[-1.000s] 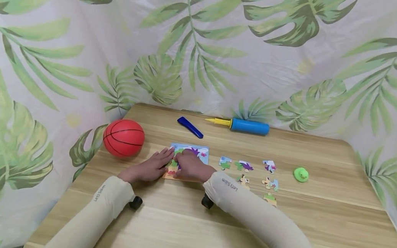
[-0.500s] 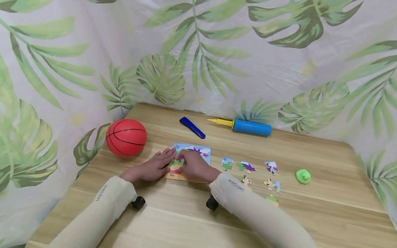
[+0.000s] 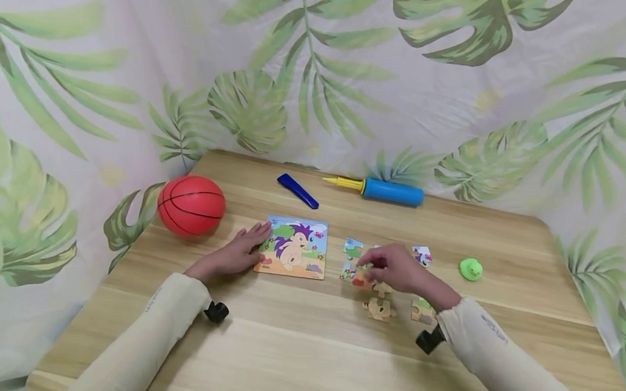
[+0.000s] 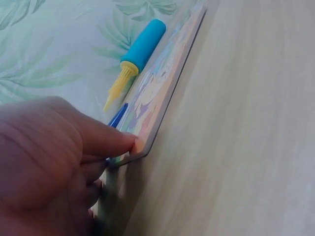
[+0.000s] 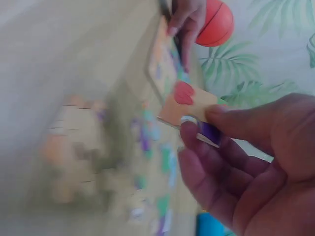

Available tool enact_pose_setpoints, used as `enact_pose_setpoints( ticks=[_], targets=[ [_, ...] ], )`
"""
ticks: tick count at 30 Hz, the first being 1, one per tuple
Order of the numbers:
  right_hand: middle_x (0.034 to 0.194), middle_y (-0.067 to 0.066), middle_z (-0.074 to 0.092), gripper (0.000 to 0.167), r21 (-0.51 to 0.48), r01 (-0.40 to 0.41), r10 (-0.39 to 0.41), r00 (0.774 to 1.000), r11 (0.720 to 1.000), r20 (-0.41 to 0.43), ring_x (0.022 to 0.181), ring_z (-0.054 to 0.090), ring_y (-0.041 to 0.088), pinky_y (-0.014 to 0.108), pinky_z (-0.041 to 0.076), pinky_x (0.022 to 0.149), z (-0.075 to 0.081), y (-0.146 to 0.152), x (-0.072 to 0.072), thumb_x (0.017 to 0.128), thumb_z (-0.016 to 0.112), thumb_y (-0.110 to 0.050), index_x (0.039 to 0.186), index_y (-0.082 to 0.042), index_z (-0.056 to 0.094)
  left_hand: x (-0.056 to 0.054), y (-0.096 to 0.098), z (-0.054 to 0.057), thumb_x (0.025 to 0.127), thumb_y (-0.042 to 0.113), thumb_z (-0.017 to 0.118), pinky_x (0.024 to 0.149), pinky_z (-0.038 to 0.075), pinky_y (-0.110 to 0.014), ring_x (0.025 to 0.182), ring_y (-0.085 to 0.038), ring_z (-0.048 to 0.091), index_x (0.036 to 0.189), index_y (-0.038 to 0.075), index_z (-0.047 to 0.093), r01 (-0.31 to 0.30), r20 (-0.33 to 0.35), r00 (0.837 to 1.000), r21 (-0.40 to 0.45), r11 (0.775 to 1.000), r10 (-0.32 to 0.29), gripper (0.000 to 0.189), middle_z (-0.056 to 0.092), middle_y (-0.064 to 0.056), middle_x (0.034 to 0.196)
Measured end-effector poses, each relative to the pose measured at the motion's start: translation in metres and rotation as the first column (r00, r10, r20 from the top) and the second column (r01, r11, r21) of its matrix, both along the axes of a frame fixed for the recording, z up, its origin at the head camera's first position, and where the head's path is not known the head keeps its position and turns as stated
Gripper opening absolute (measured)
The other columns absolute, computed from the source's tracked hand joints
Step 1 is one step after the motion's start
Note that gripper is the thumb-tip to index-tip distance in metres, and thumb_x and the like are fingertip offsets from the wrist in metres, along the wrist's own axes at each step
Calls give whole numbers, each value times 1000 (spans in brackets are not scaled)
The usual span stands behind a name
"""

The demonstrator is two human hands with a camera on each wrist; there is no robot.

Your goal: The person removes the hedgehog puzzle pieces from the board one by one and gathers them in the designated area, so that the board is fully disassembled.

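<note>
My left hand point(image 3: 237, 252) rests at the left edge of a puzzle board point(image 3: 300, 258) printed with a purple-haired hedgehog. Its fingers lie fairly straight along that side, and in the left wrist view the thumb point(image 4: 110, 141) presses on the corner. Over the loose pieces to the right, my right hand point(image 3: 403, 268) pinches a puzzle piece point(image 5: 189, 103) between thumb and fingers; the piece carries a red heart-like shape and a purple patch. Below that hand lie other puzzle pieces, among them a tan one point(image 3: 380, 309) and a green-and-tan one point(image 3: 422, 310). The hand partly hides several.
A red ball point(image 3: 191, 205) sits at the table's left. Behind the board lie a dark blue strip-shaped object point(image 3: 298, 191) and a blue pump point(image 3: 392, 192) with a yellow nozzle. A green toy duck point(image 3: 471, 269) stands to the right. Leaf-print cloth surrounds the table point(image 3: 280, 351).
My right hand has moved right from the board to above the loose pieces, with a puzzle piece now showing in its fingers. The board's picture is uncovered. My left hand stays beside the board.
</note>
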State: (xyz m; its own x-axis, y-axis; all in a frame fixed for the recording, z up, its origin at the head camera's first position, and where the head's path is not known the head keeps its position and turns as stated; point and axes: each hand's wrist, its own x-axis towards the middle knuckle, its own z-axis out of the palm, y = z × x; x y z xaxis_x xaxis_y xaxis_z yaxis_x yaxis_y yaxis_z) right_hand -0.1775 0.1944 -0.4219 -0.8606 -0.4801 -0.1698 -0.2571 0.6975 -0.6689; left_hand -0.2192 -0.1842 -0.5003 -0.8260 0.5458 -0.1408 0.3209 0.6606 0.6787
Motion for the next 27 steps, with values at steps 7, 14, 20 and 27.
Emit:
enact_pose_setpoints(
  ticks=[7, 14, 20, 27],
  targets=[
    [76, -3, 71, 4, 38, -43, 42, 998, 998, 45, 67, 56, 6, 21, 49, 62, -17, 2, 21, 87, 77, -11, 88, -13, 74, 1, -1, 7, 103, 12, 51, 124, -7, -63, 156, -43, -3, 158, -2, 16, -22, 16, 1000, 15, 1000, 21, 66, 4, -19, 169],
    [78, -4, 69, 5, 24, -80, 78, 994, 997, 72, 70, 55, 6, 20, 49, 62, -35, -7, 16, 85, 79, -9, 87, -13, 77, 0, 2, 0, 103, 12, 52, 123, -6, -65, 155, -45, -2, 158, -3, 18, 0, -3, 1000, 21, 1000, 1, 66, 5, -21, 169],
    [82, -4, 63, 7, 58, -111, 112, 994, 992, -9, 74, 54, 6, 19, 48, 64, -48, -5, 12, 84, 81, -15, 90, -18, 78, 3, 5, -2, 103, 13, 51, 123, -6, -64, 156, -42, -2, 158, -2, 17, -11, -3, 1000, 12, 1000, 12, 66, 5, -19, 169],
    [85, -7, 69, 14, 59, -92, 102, 976, 994, -192, 73, 54, 6, 19, 48, 64, -38, 1, 14, 85, 81, -19, 97, -15, 76, 2, 5, 0, 103, 13, 52, 124, -5, -63, 157, -41, -2, 158, -1, 17, -27, -8, 1000, 6, 1000, 27, 67, 5, -17, 170]
  ],
)
